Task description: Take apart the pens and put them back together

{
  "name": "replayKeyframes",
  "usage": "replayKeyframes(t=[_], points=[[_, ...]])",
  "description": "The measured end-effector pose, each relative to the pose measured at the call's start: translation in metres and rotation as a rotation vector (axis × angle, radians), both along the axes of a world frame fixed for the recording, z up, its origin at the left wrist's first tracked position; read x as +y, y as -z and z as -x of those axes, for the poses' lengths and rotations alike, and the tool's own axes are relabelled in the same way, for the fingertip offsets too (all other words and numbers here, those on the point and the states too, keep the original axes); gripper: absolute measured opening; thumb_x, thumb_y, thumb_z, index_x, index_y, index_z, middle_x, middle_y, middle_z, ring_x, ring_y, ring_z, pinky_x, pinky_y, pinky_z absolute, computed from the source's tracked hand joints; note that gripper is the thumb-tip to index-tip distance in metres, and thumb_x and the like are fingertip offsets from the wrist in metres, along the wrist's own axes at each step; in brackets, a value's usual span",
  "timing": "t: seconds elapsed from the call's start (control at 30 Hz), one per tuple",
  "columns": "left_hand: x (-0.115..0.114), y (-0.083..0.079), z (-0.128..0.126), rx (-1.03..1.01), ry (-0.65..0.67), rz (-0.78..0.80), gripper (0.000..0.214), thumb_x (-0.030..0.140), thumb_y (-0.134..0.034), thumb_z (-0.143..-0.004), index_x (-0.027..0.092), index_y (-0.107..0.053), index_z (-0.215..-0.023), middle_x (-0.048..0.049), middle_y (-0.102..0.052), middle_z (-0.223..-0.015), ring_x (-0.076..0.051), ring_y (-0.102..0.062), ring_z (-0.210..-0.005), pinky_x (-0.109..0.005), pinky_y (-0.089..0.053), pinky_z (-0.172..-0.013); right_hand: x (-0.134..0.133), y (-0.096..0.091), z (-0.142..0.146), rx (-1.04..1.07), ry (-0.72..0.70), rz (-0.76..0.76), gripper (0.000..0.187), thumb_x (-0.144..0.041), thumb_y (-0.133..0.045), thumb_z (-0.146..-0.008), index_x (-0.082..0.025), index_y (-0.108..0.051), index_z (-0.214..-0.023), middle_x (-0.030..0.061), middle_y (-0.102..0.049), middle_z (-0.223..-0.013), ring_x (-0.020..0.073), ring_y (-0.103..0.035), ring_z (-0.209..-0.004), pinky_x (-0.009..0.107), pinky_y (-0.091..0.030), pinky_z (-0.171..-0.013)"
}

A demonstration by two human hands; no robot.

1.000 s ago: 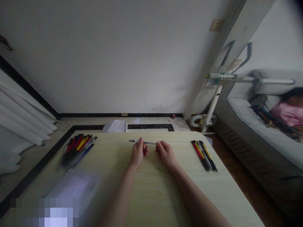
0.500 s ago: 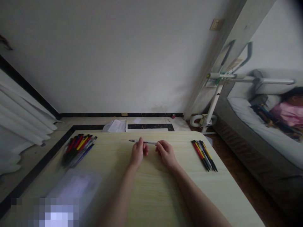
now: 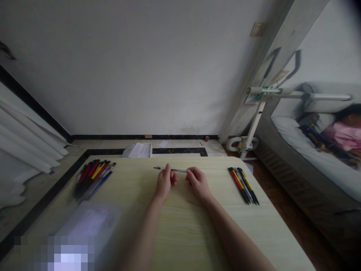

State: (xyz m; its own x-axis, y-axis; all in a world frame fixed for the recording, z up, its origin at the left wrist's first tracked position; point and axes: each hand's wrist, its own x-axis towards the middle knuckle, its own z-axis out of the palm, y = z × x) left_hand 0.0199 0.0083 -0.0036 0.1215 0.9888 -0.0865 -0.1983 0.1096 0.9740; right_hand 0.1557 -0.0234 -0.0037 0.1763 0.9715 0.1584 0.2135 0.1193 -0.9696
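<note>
A slim pen (image 3: 179, 171) with a clear or pale barrel lies crosswise between my hands, just above the far part of the table. My left hand (image 3: 166, 180) is closed on its left portion, thumb on top, and the dark tip sticks out past the thumb. Thumb and fingers of my right hand (image 3: 198, 182) pinch the pen's right end. To the right, several pens (image 3: 243, 185) in red, yellow, clear and black lie side by side. A bigger pile of mixed pens (image 3: 94, 177) sits at the table's left.
The pale wooden table (image 3: 180, 233) has a blurred, partly pixelated clear sheet or bag (image 3: 90, 222) at its near left. Beyond the far edge, papers (image 3: 138, 150) rest in a box. White exercise equipment (image 3: 255, 124) and a sofa (image 3: 284, 158) with a person on it are at the right.
</note>
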Motion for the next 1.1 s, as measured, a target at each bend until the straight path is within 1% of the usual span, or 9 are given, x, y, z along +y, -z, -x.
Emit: replayKeyframes(t=[0.17, 0.33, 0.7, 1.1], points=[[0.0003, 0.0000, -0.0004, 0.000, -0.020, 0.035, 0.046, 0.058, -0.038, -0.074, 0.018, -0.036, -0.052, 0.0013, -0.048, -0.044, -0.008, -0.042, -0.035, -0.020, -0.032, -0.037, 0.0007, -0.0004, 0.0004, -0.039, 0.019, 0.017, 0.037, -0.047, -0.041, -0.080, -0.017, -0.052, -0.063, -0.0001, -0.052, -0.054, 0.0103, -0.044, -0.047, 0.021, -0.034, -0.045], [0.0001, -0.0010, -0.0006, 0.011, -0.017, 0.036, 0.046, 0.058, -0.039, -0.073, 0.018, -0.037, -0.052, 0.0011, -0.049, -0.044, -0.009, -0.043, -0.036, -0.020, -0.032, -0.038, 0.0014, 0.0001, 0.0010, -0.008, 0.008, 0.034, 0.040, -0.050, -0.039, -0.080, -0.017, -0.051, -0.061, 0.0008, -0.053, -0.055, 0.0105, -0.045, -0.047, 0.021, -0.034, -0.044], [0.0003, 0.0013, -0.0004, -0.020, -0.007, 0.036, 0.045, 0.057, -0.038, -0.074, 0.018, -0.036, -0.052, 0.0018, -0.048, -0.045, -0.008, -0.042, -0.035, -0.020, -0.030, -0.037, 0.0003, 0.0002, 0.0001, -0.008, 0.002, 0.004, 0.032, -0.045, -0.043, -0.080, -0.017, -0.052, -0.066, -0.0004, -0.053, -0.055, 0.0100, -0.044, -0.046, 0.021, -0.034, -0.044], [0.0008, 0.0034, -0.0002, -0.012, -0.001, 0.022, 0.045, 0.056, -0.037, -0.076, 0.018, -0.036, -0.052, 0.0022, -0.048, -0.044, -0.008, -0.042, -0.035, -0.020, -0.030, -0.037, -0.0004, 0.0003, -0.0004, 0.018, -0.017, -0.015, 0.025, -0.040, -0.046, -0.080, -0.017, -0.051, -0.074, -0.0008, -0.054, -0.058, 0.0104, -0.046, -0.049, 0.021, -0.036, -0.046]])
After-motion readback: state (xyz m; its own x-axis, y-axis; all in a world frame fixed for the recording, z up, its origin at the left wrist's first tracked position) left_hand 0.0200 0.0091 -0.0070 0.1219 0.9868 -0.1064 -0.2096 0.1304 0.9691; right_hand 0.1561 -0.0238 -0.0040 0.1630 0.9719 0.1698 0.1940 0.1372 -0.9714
